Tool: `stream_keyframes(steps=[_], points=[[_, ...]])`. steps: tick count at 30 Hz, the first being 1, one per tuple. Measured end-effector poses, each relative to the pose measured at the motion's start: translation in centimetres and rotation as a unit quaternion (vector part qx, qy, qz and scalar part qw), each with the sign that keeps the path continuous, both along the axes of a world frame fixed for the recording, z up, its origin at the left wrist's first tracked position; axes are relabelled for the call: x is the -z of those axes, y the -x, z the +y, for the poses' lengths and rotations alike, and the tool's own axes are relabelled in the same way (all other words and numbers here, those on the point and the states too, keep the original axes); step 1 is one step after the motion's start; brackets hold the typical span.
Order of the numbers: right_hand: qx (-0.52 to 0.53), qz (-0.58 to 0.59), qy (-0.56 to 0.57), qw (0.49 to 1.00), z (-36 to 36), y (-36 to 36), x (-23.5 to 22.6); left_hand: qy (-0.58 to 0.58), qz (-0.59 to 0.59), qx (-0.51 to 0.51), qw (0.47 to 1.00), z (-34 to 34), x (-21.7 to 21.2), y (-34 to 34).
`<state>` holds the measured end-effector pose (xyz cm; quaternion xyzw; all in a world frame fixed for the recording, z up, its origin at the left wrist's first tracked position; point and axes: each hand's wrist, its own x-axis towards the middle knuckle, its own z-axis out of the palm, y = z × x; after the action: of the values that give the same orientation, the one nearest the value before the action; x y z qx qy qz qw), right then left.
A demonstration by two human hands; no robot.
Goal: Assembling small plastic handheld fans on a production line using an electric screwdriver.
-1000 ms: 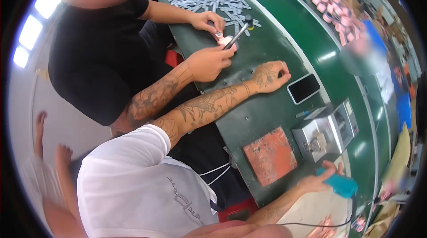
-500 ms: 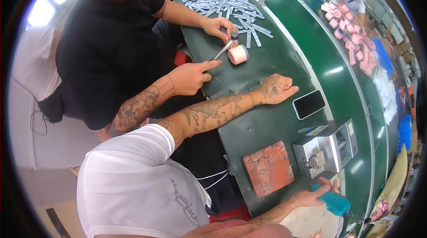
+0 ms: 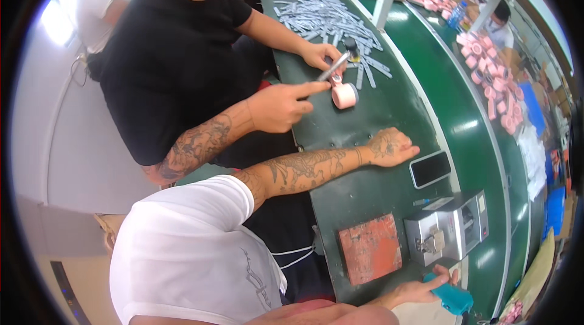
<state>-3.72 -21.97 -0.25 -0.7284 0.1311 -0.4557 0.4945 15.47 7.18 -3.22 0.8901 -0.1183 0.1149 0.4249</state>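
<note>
Resting flat on green bench (image 3: 365, 191), left hand (image 3: 392, 145); right hand (image 3: 426, 288) gripping teal tool (image 3: 453, 297).

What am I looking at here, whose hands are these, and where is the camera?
The camera sits on a person's head and looks down through a fisheye lens, so straight edges bend. That person's tattooed left hand rests flat on the green table, beside a dark phone. Their right hand grips a teal tool at the lower edge. A reddish pad and a small metal machine are nearby. A co-worker in black works on a pink part beside a heap of grey strips.
</note>
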Motion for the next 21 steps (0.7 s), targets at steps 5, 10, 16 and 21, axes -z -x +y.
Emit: stream_keyframes(steps=[5,10,16,21], points=[[-0.007,-0.06,0.008,0.998,1.4,0.5,-1.7,0.04,-0.05,0.012,0.998,-1.0,0.2,0.4],[-0.016,-0.075,0.01,0.997,2.4,0.1,-2.2,0.08,-0.022,-0.001,0.997,-0.6,-0.1,0.7],[-0.029,-0.077,0.011,0.997,2.3,0.1,-2.2,0.052,0.007,0.02,0.998,-0.3,-0.6,0.7],[-0.033,-0.066,-0.03,0.997,1.9,0.1,-1.6,0.055,-0.003,0.019,0.998,-0.3,-0.5,0.9]])
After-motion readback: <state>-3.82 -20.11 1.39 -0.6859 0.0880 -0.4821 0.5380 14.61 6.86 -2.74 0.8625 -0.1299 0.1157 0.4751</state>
